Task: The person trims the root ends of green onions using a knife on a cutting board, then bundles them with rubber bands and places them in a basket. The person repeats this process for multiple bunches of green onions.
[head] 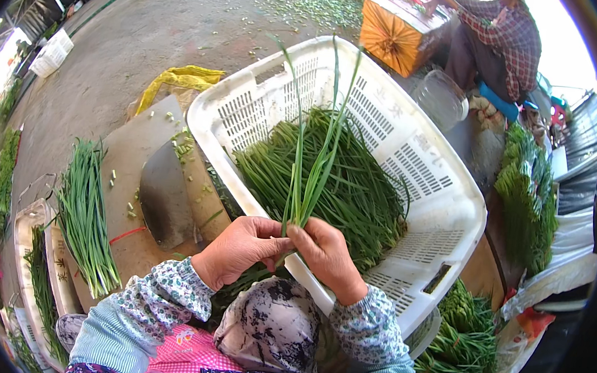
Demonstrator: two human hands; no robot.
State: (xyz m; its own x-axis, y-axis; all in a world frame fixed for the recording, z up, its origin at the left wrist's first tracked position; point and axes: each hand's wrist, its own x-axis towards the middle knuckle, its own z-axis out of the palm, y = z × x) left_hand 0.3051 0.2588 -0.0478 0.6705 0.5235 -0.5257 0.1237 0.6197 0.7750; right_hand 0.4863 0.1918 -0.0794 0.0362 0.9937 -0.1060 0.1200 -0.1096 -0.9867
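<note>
My left hand point(247, 241) and my right hand point(329, 254) meet over the near rim of a white plastic basket point(419, 120). Pinched between the fingertips of both is a small bunch of garlic chives point(306, 187), its long green leaves fanning upward and away from me. My fingers cover part of the stalk ends. Inside the basket, under these leaves, lies a large heap of garlic chives point(361, 191). Left of the basket, a broad dark cleaver blade point(166, 197) rests on a board point(123, 146) among cut stem bits point(183, 146).
A pile of chives point(85, 217) lies at the board's left edge, beside another white basket point(56, 262). Bundled chives point(460, 331) sit at right. Across the basket, a person in a checked shirt point(499, 39) works by an orange-sided box point(394, 36) and a clear plastic tub point(439, 100).
</note>
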